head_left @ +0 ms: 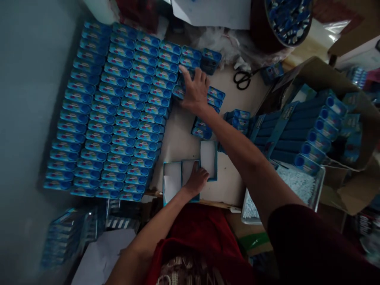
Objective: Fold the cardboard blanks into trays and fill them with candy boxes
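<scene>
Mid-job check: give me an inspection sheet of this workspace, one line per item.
Surface: pale tabletop, partly covered.
Job's things: blue boxes in rows; open boxes, white inside, near the front edge.
Clutter: scissors, crumpled plastic.
Hands: right hand among the blue boxes, left hand at the open boxes; grips unclear.
Cables: nothing seen.
Surroundings: cardboard carton, tray of pale bits, tub of blue pieces.

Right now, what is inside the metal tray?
Small pale pieces show in the metal tray; the right arm and blue boxes cover part of it, hiding what lies beneath.
</scene>
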`<state>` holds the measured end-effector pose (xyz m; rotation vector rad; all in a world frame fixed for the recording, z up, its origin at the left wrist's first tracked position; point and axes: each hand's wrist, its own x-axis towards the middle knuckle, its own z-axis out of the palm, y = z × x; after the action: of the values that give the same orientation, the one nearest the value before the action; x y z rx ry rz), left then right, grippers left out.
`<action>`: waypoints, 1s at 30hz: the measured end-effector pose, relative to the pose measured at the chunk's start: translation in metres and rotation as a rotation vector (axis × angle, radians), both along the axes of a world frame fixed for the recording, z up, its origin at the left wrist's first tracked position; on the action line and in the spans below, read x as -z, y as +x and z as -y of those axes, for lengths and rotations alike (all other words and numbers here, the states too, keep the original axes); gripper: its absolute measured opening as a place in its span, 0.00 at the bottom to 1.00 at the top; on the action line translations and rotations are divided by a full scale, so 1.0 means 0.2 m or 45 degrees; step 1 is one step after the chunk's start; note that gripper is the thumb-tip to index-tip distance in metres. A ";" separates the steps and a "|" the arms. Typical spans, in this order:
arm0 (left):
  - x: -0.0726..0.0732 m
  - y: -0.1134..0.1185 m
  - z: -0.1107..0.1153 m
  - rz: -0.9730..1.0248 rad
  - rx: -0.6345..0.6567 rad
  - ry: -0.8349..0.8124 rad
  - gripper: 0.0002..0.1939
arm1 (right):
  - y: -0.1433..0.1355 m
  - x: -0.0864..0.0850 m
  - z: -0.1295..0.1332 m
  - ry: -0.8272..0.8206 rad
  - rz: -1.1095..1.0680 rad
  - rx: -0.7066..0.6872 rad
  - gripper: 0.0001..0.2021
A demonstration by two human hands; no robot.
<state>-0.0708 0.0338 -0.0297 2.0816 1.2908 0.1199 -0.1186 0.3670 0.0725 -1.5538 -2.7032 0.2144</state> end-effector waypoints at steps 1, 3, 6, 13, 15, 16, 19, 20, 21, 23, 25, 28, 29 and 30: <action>-0.01 0.00 0.01 0.038 -0.005 0.009 0.10 | 0.07 -0.09 0.07 0.076 -0.065 0.027 0.51; -0.03 0.01 0.05 0.113 -0.012 0.059 0.13 | 0.27 -0.25 0.27 0.170 -0.209 -0.013 0.49; -0.02 0.03 0.09 0.092 0.040 0.086 0.18 | 0.63 -0.38 0.64 -0.018 -0.276 -0.214 0.46; 0.01 -0.01 0.08 -0.045 0.161 0.063 0.15 | 1.03 0.01 1.06 -0.367 -0.122 -0.190 0.37; 0.00 -0.03 0.07 -0.067 0.202 0.078 0.15 | 1.00 0.12 1.03 -0.336 -0.092 -0.235 0.37; -0.01 -0.04 0.07 -0.076 0.217 0.075 0.15 | 0.99 0.15 1.00 -0.319 -0.081 -0.256 0.38; -0.03 -0.04 0.07 -0.110 0.225 0.067 0.15 | 0.94 0.20 0.98 -0.278 -0.039 -0.281 0.39; -0.03 -0.04 0.06 -0.120 0.227 0.074 0.15 | 0.93 0.20 0.99 -0.269 -0.014 -0.282 0.39; -0.03 -0.04 0.06 -0.124 0.231 0.083 0.15 | 0.93 0.19 1.00 -0.268 0.015 -0.284 0.40; -0.03 -0.03 0.05 -0.116 0.241 0.092 0.15 | 0.92 0.15 1.02 -0.287 0.069 -0.298 0.44; -0.03 -0.04 0.04 -0.097 0.256 0.090 0.15 | 0.89 0.06 0.98 -0.299 0.080 -0.283 0.46; -0.04 -0.07 0.06 -0.036 0.248 0.078 0.18 | 0.75 -0.09 0.69 -0.159 -0.066 -0.144 0.36; -0.05 -0.08 0.08 -0.010 0.223 0.080 0.19 | 0.66 -0.12 0.53 -0.083 -0.134 -0.084 0.36; -0.06 -0.10 0.11 0.019 0.176 0.097 0.20 | 0.56 -0.14 0.35 -0.027 -0.176 -0.030 0.39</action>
<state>-0.0911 0.0126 -0.0175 2.2234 1.1461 0.1247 -0.0069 0.2974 0.1013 -1.4545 -2.6229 0.3381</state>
